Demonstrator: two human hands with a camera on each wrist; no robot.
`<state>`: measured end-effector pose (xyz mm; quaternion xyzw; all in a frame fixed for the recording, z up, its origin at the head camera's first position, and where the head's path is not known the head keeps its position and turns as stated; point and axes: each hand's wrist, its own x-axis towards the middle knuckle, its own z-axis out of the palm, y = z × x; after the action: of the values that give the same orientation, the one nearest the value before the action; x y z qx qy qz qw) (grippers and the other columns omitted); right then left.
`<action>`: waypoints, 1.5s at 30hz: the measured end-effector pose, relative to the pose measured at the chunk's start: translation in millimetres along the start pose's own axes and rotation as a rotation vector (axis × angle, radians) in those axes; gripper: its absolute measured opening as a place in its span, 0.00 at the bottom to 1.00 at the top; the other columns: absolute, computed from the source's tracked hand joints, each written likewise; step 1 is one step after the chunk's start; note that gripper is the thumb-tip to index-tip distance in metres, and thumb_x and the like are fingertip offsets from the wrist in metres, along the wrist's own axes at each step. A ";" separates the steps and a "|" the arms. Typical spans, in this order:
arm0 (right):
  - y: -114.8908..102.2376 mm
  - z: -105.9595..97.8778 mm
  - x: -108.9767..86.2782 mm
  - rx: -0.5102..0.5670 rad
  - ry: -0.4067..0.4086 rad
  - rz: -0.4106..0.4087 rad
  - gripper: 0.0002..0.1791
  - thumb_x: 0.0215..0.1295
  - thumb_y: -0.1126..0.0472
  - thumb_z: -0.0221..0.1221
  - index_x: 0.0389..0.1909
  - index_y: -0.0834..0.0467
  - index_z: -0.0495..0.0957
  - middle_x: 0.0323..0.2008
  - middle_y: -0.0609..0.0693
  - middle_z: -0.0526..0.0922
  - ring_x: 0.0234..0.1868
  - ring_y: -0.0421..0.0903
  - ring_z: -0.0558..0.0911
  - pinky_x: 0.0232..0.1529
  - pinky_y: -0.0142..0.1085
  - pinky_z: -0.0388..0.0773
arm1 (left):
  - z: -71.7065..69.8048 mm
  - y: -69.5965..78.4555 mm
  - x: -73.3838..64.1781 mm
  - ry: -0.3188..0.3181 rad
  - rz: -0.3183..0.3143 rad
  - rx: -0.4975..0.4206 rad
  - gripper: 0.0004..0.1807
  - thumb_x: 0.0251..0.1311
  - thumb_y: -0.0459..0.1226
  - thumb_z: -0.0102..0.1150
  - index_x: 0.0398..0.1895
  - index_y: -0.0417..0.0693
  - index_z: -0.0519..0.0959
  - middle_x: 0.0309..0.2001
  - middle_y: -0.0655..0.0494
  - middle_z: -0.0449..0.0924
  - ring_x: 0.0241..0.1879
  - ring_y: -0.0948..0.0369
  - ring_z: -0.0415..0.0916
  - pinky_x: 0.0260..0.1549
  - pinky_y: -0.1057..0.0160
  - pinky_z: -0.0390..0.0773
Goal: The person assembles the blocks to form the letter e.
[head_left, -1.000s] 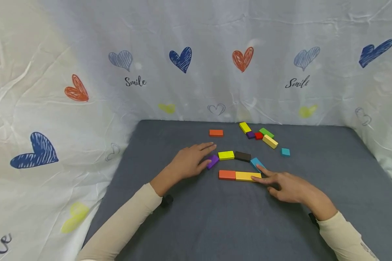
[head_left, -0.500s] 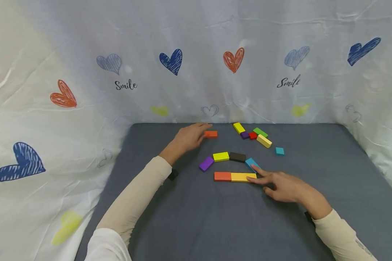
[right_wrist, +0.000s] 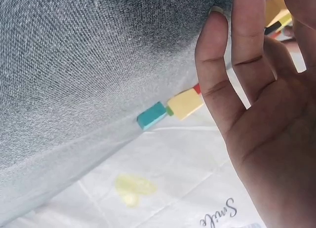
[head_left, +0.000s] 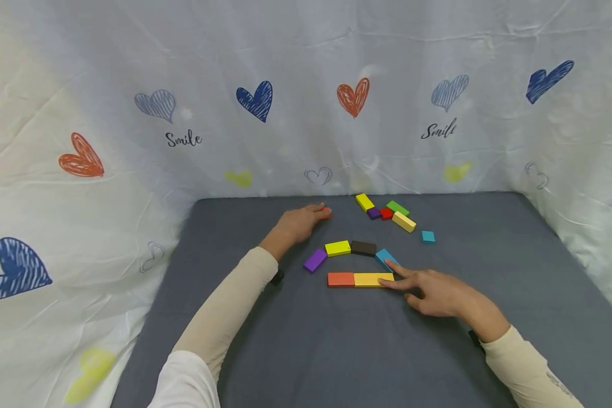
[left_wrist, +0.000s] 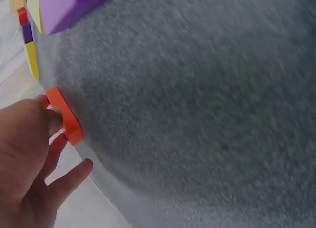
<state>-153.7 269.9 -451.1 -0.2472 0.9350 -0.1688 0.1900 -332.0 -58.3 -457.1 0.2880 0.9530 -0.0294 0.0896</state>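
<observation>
At the far side of the table my left hand [head_left: 297, 224] pinches an orange block [left_wrist: 68, 118]. In the left wrist view, thumb and fingers lie on either side of it; the head view mostly hides it. My right hand [head_left: 436, 292] has two fingers extended: one touches a yellow-orange block [head_left: 366, 280], the other a blue block [head_left: 385, 258]. A reddish-orange block [head_left: 340, 280] lies end to end with the yellow-orange one. Above that row, a purple block [head_left: 315, 260], a bright yellow block [head_left: 338, 248] and a dark brown block [head_left: 363, 248] form an arch with the blue one.
A loose cluster lies at the back: a yellow block [head_left: 364, 202], a dark purple one [head_left: 374, 213], a red one [head_left: 386, 213], a green one [head_left: 398, 208] and a pale yellow one [head_left: 404, 221]. A teal block [head_left: 428, 237] sits to their right. A printed curtain [head_left: 296, 68] hangs behind the table.
My left hand has left the purple block, reached to the back and taken hold of the orange block. My right hand keeps its place on the blocks. The head view has shifted slightly.
</observation>
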 end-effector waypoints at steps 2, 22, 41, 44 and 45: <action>-0.7 -0.1 1.3 -0.002 -0.006 0.000 0.34 0.75 0.62 0.59 0.76 0.31 0.71 0.84 0.48 0.56 0.27 0.38 0.69 0.28 0.35 0.65 | 1.8 -4.0 -2.1 0.031 -0.027 0.016 0.29 0.83 0.39 0.50 0.82 0.67 0.65 0.81 0.59 0.63 0.74 0.54 0.70 0.61 0.49 0.80; 2.4 -5.2 -8.1 0.011 -0.011 0.029 0.34 0.75 0.61 0.60 0.76 0.30 0.70 0.85 0.48 0.52 0.28 0.41 0.72 0.25 0.35 0.64 | -1.8 -40.0 -108.0 -0.003 -0.167 -0.172 0.35 0.62 0.48 0.78 0.66 0.41 0.74 0.51 0.42 0.78 0.41 0.50 0.78 0.42 0.49 0.81; -2.0 -0.3 0.3 0.022 -0.039 -0.011 0.34 0.75 0.61 0.61 0.77 0.31 0.70 0.85 0.48 0.52 0.17 0.39 0.61 0.24 0.34 0.62 | 35.8 55.8 -202.0 0.224 -0.065 -0.169 0.44 0.63 0.65 0.68 0.70 0.45 0.74 0.63 0.50 0.78 0.51 0.57 0.82 0.44 0.55 0.86; -0.7 -0.3 -0.5 0.022 -0.038 -0.015 0.34 0.75 0.61 0.60 0.77 0.31 0.69 0.85 0.48 0.51 0.17 0.38 0.60 0.24 0.33 0.62 | 37.2 65.9 -217.2 0.231 -0.063 -0.145 0.42 0.67 0.65 0.64 0.74 0.47 0.74 0.70 0.50 0.76 0.64 0.53 0.79 0.53 0.49 0.85; 0.0 -0.9 -1.1 0.023 -0.037 -0.012 0.34 0.75 0.62 0.60 0.77 0.31 0.69 0.85 0.48 0.51 0.17 0.38 0.60 0.24 0.33 0.62 | 37.0 68.6 -221.2 0.214 -0.063 -0.139 0.41 0.68 0.64 0.62 0.75 0.49 0.74 0.72 0.51 0.75 0.68 0.53 0.77 0.55 0.46 0.83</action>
<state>-153.2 270.7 -450.0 -0.2537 0.9279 -0.1761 0.2089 -107.4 -125.5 -452.2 0.2526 0.9654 0.0648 0.0059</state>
